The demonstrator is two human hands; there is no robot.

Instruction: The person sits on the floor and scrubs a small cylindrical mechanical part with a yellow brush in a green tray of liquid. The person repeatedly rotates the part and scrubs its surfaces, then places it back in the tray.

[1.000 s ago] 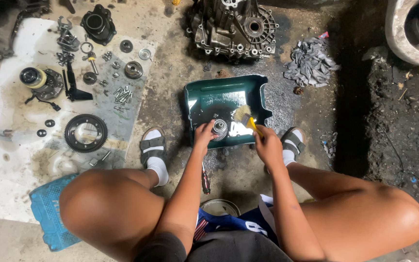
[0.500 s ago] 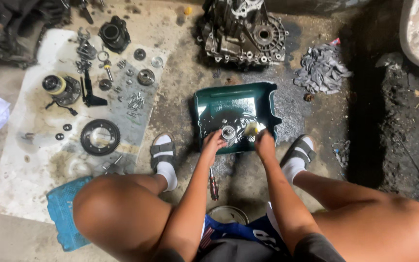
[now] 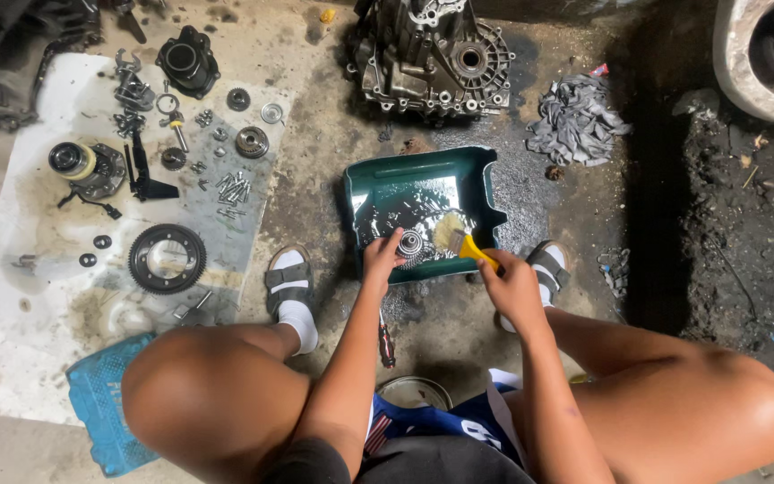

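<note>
Left hand [image 3: 382, 260] pinches a small gear [image 3: 411, 243] with its fingertips, holding it down in the green tray [image 3: 485, 193]; right hand [image 3: 512, 285] is closed round the yellow handle of a brush [image 3: 459, 240], bristles touching the gear from its 3 o'clock side. From where I sit, the change over the last second is mostly the view: the head has dipped and drawn nearer, so the tray now sits at centre instead of low in the picture. Both hands have stayed on the same gear and brush, and the bristles have closed up against the part. I read that as scrubbing under way, with the part kept in the wet tray throughout.

At 12 o'clock from the tray stands a large metal housing [image 3: 432, 54]; a grey rag [image 3: 577, 121] lies at its 2 o'clock. Well apart at 9 o'clock, a pale sheet [image 3: 20, 305] carries a ring gear [image 3: 167, 259], bolts [image 3: 233, 188] and other parts. A screwdriver [image 3: 386, 341] lies on the floor between the feet.
</note>
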